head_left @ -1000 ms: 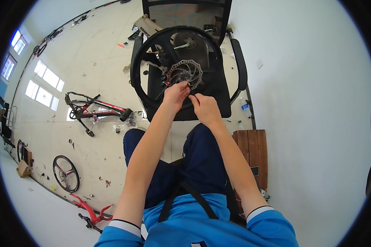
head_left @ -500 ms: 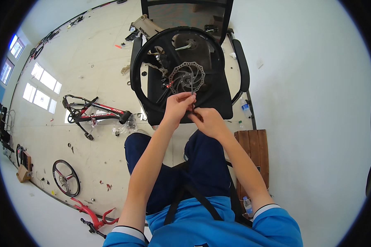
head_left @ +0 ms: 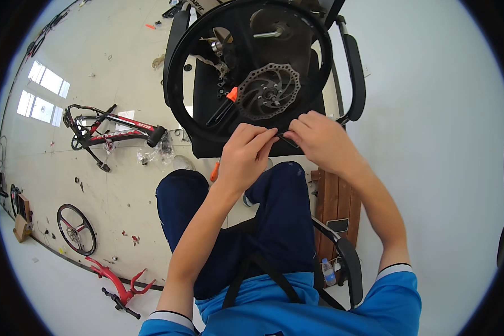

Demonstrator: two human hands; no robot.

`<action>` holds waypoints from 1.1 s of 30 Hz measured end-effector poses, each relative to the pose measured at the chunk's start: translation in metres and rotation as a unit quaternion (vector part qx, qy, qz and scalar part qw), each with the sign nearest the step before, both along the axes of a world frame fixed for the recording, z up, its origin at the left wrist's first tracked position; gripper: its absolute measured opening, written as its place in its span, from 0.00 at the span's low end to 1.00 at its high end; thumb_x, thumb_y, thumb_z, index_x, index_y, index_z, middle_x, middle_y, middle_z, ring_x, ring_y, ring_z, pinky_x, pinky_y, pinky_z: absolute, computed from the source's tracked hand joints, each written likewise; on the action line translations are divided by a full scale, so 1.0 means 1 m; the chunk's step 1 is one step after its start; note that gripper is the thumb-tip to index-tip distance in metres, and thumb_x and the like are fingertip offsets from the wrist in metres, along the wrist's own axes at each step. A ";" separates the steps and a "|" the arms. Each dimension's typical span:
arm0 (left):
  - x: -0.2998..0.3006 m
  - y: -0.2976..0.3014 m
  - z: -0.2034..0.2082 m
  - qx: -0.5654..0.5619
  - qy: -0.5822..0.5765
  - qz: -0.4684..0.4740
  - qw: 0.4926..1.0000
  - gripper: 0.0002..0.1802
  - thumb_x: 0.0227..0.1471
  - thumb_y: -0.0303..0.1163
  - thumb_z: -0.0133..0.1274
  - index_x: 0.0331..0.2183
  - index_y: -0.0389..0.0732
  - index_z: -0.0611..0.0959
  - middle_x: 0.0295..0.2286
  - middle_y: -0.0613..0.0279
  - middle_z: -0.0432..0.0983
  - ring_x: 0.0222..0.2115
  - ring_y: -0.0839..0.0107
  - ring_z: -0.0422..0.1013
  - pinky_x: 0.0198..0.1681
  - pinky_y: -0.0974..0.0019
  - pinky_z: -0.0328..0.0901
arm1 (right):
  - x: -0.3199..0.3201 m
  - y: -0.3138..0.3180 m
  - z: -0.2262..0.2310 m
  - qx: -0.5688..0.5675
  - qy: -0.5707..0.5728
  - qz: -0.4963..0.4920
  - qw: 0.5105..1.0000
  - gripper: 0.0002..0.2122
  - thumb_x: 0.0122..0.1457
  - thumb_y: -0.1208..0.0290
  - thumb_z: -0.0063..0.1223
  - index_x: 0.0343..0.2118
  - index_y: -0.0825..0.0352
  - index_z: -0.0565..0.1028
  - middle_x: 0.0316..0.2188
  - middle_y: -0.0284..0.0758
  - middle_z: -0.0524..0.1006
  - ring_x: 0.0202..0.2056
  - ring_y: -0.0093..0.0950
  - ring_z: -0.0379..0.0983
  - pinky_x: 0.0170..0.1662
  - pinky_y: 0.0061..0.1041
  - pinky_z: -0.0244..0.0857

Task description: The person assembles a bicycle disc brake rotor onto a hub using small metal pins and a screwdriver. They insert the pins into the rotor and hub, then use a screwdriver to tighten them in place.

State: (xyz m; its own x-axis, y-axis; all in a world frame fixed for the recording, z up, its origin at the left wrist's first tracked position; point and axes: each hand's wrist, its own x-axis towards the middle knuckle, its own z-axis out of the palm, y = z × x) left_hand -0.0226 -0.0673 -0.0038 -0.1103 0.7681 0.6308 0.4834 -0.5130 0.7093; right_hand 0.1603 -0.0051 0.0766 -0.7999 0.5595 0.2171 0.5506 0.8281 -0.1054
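A black bicycle wheel [head_left: 173,78] lies flat on a black chair, with a silver brake disc [head_left: 251,89] at its hub. Below the disc, at the near rim, my two hands meet over a thin dark rod, which looks like a hex key [head_left: 280,134]. My left hand [head_left: 245,154] pinches one end between thumb and fingertips. At the other end the fingers of my right hand [head_left: 322,140] are closed round it, hiding most of it. An orange-and-black tool [head_left: 229,98] rests left of the disc.
The chair's right armrest [head_left: 355,78] rises beside the wheel. An orange handle [head_left: 214,171] shows by my left knee. On the floor at left are a bicycle frame [head_left: 123,129], a spoked wheel [head_left: 77,229] and a red fork [head_left: 117,283]. A wooden box [head_left: 333,201] stands at right.
The hex key has come away from the disc's middle, where it stood upright, down to the wheel's near rim. My right hand has moved up and right. The view has shifted nearer the wheel.
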 end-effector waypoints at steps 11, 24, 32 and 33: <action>-0.016 0.063 -0.022 0.037 -0.021 0.070 0.997 0.11 0.45 0.17 0.66 0.35 0.33 0.87 0.34 0.56 0.82 0.33 0.62 0.78 0.38 0.66 0.73 | -0.014 0.086 0.048 0.042 -0.074 0.072 0.994 0.09 0.58 0.69 0.61 0.28 0.67 0.73 0.24 0.34 0.70 0.31 0.32 0.70 0.35 0.31 0.67; -0.004 0.075 -0.034 0.070 -0.016 0.062 0.996 0.14 0.40 0.13 0.66 0.34 0.32 0.86 0.31 0.56 0.82 0.31 0.62 0.78 0.35 0.66 0.73 | -0.013 0.107 0.056 -0.019 -0.124 0.059 0.990 0.09 0.56 0.71 0.62 0.27 0.68 0.73 0.23 0.34 0.70 0.29 0.33 0.69 0.33 0.32 0.66; -0.002 0.076 -0.039 0.067 -0.007 0.068 0.995 0.15 0.39 0.12 0.64 0.34 0.34 0.87 0.32 0.58 0.82 0.32 0.63 0.78 0.35 0.66 0.73 | -0.015 0.105 0.057 -0.016 -0.105 0.045 0.993 0.08 0.52 0.74 0.65 0.28 0.68 0.75 0.23 0.33 0.69 0.27 0.32 0.67 0.30 0.31 0.64; -0.001 0.076 -0.040 0.070 -0.007 0.068 0.995 0.15 0.40 0.12 0.64 0.34 0.33 0.87 0.32 0.58 0.82 0.32 0.62 0.78 0.35 0.66 0.73 | -0.015 0.105 0.057 -0.014 -0.105 0.048 0.993 0.08 0.52 0.74 0.65 0.28 0.68 0.75 0.23 0.34 0.68 0.27 0.32 0.67 0.30 0.31 0.64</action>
State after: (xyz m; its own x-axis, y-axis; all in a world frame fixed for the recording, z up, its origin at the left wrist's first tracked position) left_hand -0.0238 0.0092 -0.0434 -0.2170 0.6500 0.7283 0.5461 -0.5376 0.6425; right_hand 0.1451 0.0999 0.1336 -0.8758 0.4820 0.0252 0.4817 0.8761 -0.0192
